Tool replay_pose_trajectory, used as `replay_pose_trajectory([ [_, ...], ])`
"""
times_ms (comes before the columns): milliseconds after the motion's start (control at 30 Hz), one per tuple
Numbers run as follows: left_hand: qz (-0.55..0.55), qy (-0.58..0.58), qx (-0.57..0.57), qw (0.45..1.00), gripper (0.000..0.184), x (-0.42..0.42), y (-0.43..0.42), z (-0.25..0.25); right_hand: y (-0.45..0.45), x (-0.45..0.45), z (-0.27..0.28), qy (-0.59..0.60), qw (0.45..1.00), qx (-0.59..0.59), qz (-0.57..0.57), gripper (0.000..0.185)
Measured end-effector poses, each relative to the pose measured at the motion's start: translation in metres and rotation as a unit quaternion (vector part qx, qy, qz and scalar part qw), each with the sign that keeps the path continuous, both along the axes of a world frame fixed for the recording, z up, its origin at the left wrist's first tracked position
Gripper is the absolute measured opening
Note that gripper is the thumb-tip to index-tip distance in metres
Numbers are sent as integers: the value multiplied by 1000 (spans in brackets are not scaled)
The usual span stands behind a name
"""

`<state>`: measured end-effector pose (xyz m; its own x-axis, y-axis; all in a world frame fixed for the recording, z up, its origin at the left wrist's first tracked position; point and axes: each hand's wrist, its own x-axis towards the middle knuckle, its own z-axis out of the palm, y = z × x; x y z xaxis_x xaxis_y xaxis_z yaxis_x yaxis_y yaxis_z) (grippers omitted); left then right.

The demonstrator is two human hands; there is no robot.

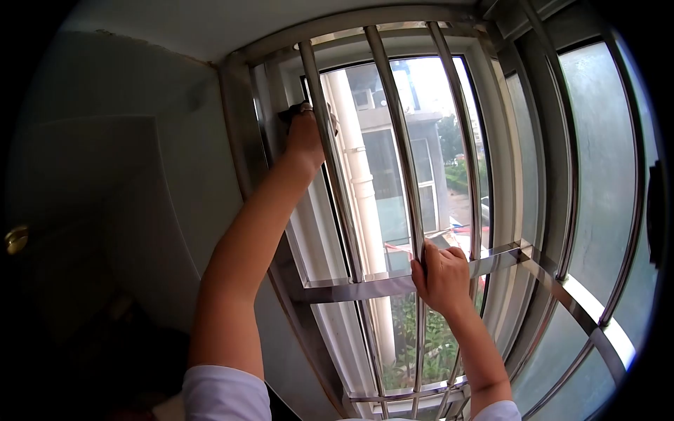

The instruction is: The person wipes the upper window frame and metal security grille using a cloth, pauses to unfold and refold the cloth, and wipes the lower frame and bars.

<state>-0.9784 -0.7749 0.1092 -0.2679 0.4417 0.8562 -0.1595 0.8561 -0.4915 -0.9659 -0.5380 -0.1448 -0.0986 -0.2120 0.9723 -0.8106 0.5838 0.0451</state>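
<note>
My left hand (306,132) reaches up to the upper left of the window, its fingers closed and partly hidden behind a vertical metal bar (332,172). Pressed against the frame there is a dark, cloth-like thing (291,112) in that hand; its exact kind is unclear. Lower down, my right hand (442,277) is wrapped around another upright metal bar (407,151), just at the shiny crossbar (379,288). Behind the bars stands the window's white frame (316,245) with its glass pane (386,182).
A second barred section with frosted panes (597,140) meets the window at the right. To the left is a dim wall (189,140) and a brass-coloured round knob (17,239). Outside are a white drainpipe (359,168), a building and green plants (439,344).
</note>
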Motion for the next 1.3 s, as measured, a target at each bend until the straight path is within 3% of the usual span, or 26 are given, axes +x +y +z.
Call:
replay_pose_trajectory([
  [33, 179, 48, -124, 975, 2, 3, -2, -12, -1, 0, 0, -5, 1000, -7, -1, 35],
  [133, 113, -39, -219, 968, 5, 3, -28, -43, -2, 2, -2, -4, 1000, -18, 1, 33],
  [300, 167, -71, -96, 979, 22, 87, 6, -60, -5, -1, -4, -3, 1000, -25, -16, 36],
  [367, 93, 104, 12, 990, 29, 112, 9, -57, -6, -1, -3, -4, 999, -28, -26, 35],
  [400, 86, 103, 11, 991, 29, 118, 20, -57, -7, 0, -3, -11, 999, -28, -27, 35],
  [467, 6, 209, 35, 977, 33, 128, 46, -59, -7, 2, -2, -15, 999, -31, -24, 32],
  [500, -27, 176, 96, 979, 39, 131, 71, -62, -6, 2, -3, -15, 999, -31, -31, 32],
  [633, -69, 162, 121, 977, 36, 76, 118, -54, -2, 3, -2, -17, 999, -15, -27, 32],
  [700, -143, 152, 179, 962, 31, 39, 120, -42, -1, 3, -1, -30, 999, -12, 0, 33],
  [800, -316, 187, 325, 872, 35, -18, 112, -19, 1, -4, -3, -16, 1000, -8, 7, 33],
  [833, -312, 187, 345, 865, 38, -29, 110, -10, 0, -4, -4, -14, 1000, -9, 8, 33],
  [933, -335, 223, 226, 887, 37, -57, 106, 12, 1, 0, -2, -33, 999, -3, -6, 31],
  [1000, -320, 176, 114, 924, 41, -70, 109, 30, 1, 1, 1, -21, 1000, -7, -9, 29],
  [1033, -194, 258, -22, 946, 42, -76, 112, 31, 0, -1, 0, -27, 1000, -5, -8, 29],
  [1067, -206, 210, -88, 952, 43, -80, 115, 38, 0, -3, 0, -20, 1000, -8, -10, 30],
  [1167, -184, 141, -173, 957, 49, -97, 135, 51, 0, -6, -1, 2, 1000, -12, -3, 31],
  [1200, -203, 175, -247, 931, 49, -99, 140, 56, 0, -5, -2, -2, 1000, -8, -6, 31],
  [1300, -168, 173, -239, 940, 37, -107, 155, 69, 1, -6, 0, 1, 1000, -12, -14, 32],
])
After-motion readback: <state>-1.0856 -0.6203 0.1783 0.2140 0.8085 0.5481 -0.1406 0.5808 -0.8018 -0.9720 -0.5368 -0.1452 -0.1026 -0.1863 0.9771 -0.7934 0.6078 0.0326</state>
